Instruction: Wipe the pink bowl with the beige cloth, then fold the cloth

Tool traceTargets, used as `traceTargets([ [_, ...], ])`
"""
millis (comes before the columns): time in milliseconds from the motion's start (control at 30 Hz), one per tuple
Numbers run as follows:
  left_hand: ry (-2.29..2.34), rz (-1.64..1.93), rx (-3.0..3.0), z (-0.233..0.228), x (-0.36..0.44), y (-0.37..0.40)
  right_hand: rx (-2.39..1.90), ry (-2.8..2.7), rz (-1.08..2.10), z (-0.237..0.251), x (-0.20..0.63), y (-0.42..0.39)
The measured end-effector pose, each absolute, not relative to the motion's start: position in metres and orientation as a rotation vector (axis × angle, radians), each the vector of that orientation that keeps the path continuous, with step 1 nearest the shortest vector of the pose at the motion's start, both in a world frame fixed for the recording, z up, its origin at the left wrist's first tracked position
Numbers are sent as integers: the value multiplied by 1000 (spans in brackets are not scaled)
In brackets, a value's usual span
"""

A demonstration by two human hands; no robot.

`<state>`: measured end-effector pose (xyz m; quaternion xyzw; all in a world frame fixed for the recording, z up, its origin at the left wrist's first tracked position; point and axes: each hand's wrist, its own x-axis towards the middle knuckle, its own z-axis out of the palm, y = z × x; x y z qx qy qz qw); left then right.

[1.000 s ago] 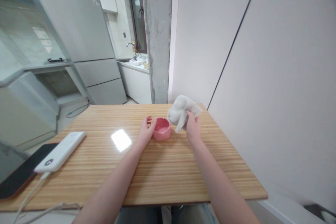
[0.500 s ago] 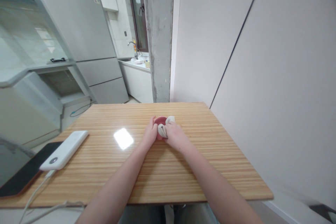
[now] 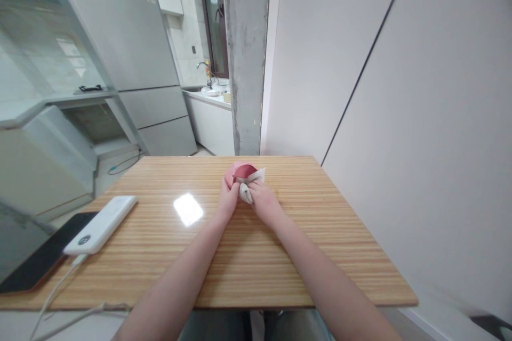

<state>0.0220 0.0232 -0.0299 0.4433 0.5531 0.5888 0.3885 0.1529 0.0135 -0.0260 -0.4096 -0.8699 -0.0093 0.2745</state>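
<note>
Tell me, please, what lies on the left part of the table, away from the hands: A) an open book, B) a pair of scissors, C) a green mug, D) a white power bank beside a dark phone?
D: a white power bank lies beside a dark phone at the table's left edge, while the left hand and right hand hold a pink bowl and white cloth at the middle.

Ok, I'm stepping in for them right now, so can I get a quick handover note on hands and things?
Left hand: holds the pink bowl, tilted up off the table.
Right hand: presses a white cloth against the bowl's lower side.
Done: bowl lifted, cloth on it.
Left: how clean the bowl is cannot be told; it is not set down.
Power bank and phone lie far left, untouched.
</note>
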Motion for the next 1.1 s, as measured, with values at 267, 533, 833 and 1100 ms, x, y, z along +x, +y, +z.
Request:
traceTargets([
  [267, 1630, 1361, 1552, -23, -1, 26, -1205, -2373, -164, -26, 150, 6],
  [533, 1547, 1532, 1567, -27, 14, 20, -1209, -2304, -66, -35, 142, 8],
  [833, 1554, 1356, 1911, -16, -12, 24, -1112, -2493, -154, -21, 149, 8],
  [1100, 1523, 1480, 1852, -12, 10, 10, -1327, -2267, -61, -31, 140, 2],
])
